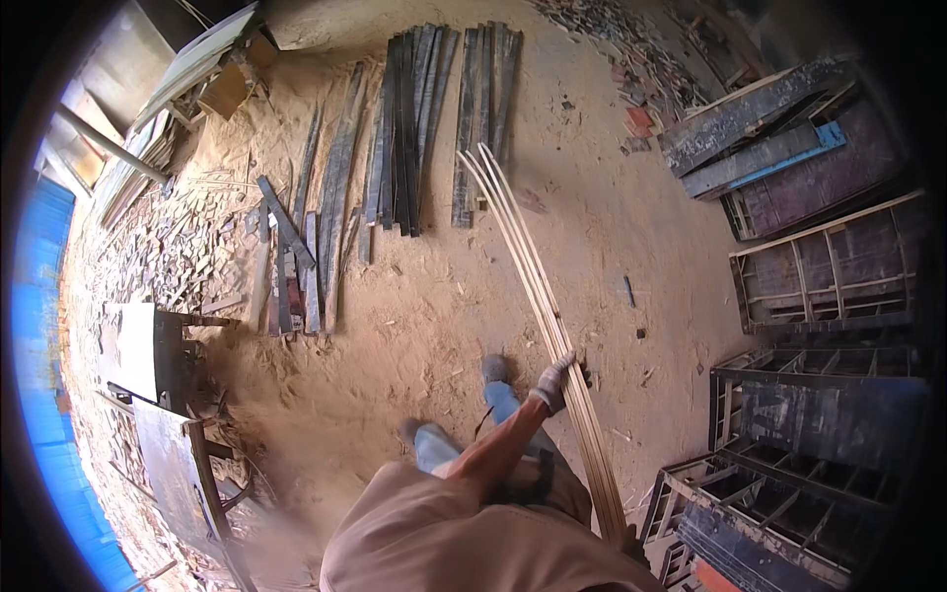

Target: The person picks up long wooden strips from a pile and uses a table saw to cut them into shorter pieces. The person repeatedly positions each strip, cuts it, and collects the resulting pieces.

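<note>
From here, blue sheeting (44, 326) curves along the left edge; dark planks (402, 128) lie upper centre. Just below and right of centre, the gloved left hand (554, 385) grasps long pale wooden strips (543, 306), slanting to the lower edge, where the right hand's (628, 543) grip I cannot tell. Framed panels (829, 264) crowd the right.

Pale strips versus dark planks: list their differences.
The pale strips are cream-coloured; the dark planks are blackish. The strips are slimmer than the planks. The strips are gripped by the gloved left hand; the planks lie on the ground. Both are long and narrow.
</note>
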Demonstrator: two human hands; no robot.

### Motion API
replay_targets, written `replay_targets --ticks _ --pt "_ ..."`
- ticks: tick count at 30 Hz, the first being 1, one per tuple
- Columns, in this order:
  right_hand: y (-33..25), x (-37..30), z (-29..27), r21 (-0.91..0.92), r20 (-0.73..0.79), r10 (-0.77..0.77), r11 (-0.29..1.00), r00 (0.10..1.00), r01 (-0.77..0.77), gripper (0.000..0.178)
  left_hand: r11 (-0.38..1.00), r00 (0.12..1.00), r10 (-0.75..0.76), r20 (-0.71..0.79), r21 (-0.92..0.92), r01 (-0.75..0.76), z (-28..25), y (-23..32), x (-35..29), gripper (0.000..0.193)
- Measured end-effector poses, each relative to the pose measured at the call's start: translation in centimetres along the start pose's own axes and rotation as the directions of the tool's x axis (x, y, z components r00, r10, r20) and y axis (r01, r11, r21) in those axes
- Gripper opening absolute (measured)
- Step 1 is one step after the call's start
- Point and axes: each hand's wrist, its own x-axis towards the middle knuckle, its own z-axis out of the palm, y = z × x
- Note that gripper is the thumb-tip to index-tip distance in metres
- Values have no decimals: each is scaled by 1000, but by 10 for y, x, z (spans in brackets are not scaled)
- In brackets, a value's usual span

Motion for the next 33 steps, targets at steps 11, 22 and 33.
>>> replay_targets --ticks 11,22,33 --pt "25 -9 175 -118 -419 -402 913 814 390 67 771 784 620 47 148 -619 22 86 -298 34" --pt "-176 59 133 -642 -533 -846 414 13 645 97 114 104 958 -268 23 -993 -67 158 -594 40" --pt "-622 -91 98 -726 183 -850 -456 -494 515 76 -499 -176 723 -669 -328 -802 -258 273 -800 35"
